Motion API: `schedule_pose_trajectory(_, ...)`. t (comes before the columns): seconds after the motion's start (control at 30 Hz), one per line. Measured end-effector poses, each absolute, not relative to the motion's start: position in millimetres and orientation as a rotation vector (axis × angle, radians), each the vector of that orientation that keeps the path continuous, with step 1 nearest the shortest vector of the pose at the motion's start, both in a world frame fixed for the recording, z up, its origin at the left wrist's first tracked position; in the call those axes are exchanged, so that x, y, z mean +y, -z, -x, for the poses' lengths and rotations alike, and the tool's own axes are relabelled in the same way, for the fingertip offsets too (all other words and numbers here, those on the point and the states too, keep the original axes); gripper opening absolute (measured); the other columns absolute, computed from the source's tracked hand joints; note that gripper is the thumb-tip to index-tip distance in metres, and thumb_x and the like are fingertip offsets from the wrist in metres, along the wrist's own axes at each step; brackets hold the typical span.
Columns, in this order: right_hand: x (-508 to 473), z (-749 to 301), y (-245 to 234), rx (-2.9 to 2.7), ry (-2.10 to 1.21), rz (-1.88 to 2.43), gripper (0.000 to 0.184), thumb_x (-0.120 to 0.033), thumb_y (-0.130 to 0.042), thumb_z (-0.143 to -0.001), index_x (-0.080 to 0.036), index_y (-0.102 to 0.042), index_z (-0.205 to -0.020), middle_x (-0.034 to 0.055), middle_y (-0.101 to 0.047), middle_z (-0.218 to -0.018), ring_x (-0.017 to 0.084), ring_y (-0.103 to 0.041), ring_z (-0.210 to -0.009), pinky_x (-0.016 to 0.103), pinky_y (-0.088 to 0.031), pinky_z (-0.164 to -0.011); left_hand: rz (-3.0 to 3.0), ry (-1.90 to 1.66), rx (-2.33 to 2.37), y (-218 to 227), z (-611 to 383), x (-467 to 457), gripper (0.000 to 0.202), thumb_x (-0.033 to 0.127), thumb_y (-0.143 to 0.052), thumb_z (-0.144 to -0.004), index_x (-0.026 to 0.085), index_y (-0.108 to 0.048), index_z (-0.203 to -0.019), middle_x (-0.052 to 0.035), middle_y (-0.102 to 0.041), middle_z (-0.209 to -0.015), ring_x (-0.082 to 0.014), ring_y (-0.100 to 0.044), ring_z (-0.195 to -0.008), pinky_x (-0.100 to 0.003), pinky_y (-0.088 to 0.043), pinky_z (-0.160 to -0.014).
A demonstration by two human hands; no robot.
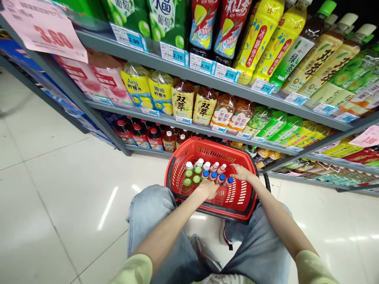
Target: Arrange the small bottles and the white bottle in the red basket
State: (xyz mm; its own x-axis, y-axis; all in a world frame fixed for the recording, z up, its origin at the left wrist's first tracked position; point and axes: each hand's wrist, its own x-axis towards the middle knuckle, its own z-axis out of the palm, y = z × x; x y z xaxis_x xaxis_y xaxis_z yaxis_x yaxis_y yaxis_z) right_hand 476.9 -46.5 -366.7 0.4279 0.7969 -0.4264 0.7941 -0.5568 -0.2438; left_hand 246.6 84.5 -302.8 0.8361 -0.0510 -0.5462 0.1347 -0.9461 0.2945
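Observation:
A red plastic shopping basket [237,199] sits on the floor in front of my knees, holding several upright bottles with white, green and blue caps [201,171]. Both my hands are inside it. My left hand [209,188] is curled over the bottles near the middle, its fingers closed around something I cannot make out. My right hand [241,172] rests on the blue-capped bottles at the right, fingers bent down onto a cap.
Grey store shelves [189,73] packed with drink bottles and blue price tags rise right behind the basket. Red-capped bottles [139,134] fill the lowest shelf. A pink price sign [44,29] hangs upper left. White tiled floor [59,197] spreads to the left.

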Motion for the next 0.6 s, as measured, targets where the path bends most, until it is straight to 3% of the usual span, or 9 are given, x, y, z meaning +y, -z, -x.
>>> schedule_pose_trajectory(0.1, -44.8, -484.7, 375.0, -1.472, -0.834, 2.675, 0.080, -0.037, -0.068, -0.093, -0.011, -0.033, -0.160, 0.0259, -0.041, -0.160, 0.036, -0.039, -0.151, 0.049, -0.037, -0.120, -2.700, 0.889, 0.124, 306.4, -241.3, 90.6, 0.037, 0.018, -0.057, -0.096, 0.007, -0.065, -0.130, -0.0278, -0.069, -0.124, -0.0399, -0.068, -0.118, -0.050, -0.058, -0.096)
schedule_pose_trajectory(0.23, -36.2, -498.6, 382.1, -1.511, -0.850, 2.686, 0.082, -0.035, -0.066, -0.094, -0.018, -0.027, -0.165, 0.0213, -0.037, -0.163, 0.034, -0.037, -0.152, 0.046, -0.036, -0.122, -2.710, 0.884, 0.165, 307.6, -237.3, 97.7, 0.040, 0.018, -0.053, -0.099, 0.006, -0.061, -0.136, -0.0277, -0.066, -0.132, -0.0397, -0.065, -0.122, -0.050, -0.056, -0.098)
schedule_pose_trajectory(0.4, -12.2, -499.3, 403.1, -1.618, -0.838, 2.705, 0.070, -0.030, -0.058, -0.098, -0.025, -0.034, -0.163, 0.0185, -0.031, -0.167, 0.036, -0.046, -0.147, 0.050, -0.042, -0.118, -2.677, 0.917, 0.168, 313.9, -238.9, 95.6, 0.042, 0.020, -0.053, -0.100, 0.007, -0.059, -0.139, -0.0246, -0.066, -0.133, -0.0387, -0.064, -0.124, -0.049, -0.055, -0.101)
schedule_pose_trajectory(0.6, -1.9, -481.3, 438.9, -1.707, -0.866, 2.730, 0.069, -0.019, -0.060, -0.093, -0.019, -0.042, -0.159, 0.0170, -0.019, -0.172, 0.039, -0.039, -0.150, 0.050, -0.041, -0.119, -2.659, 0.946, 0.150, 320.1, -246.9, 93.7, 0.041, 0.022, -0.052, -0.100, 0.008, -0.059, -0.138, -0.0233, -0.066, -0.133, -0.0381, -0.063, -0.125, -0.048, -0.055, -0.102)
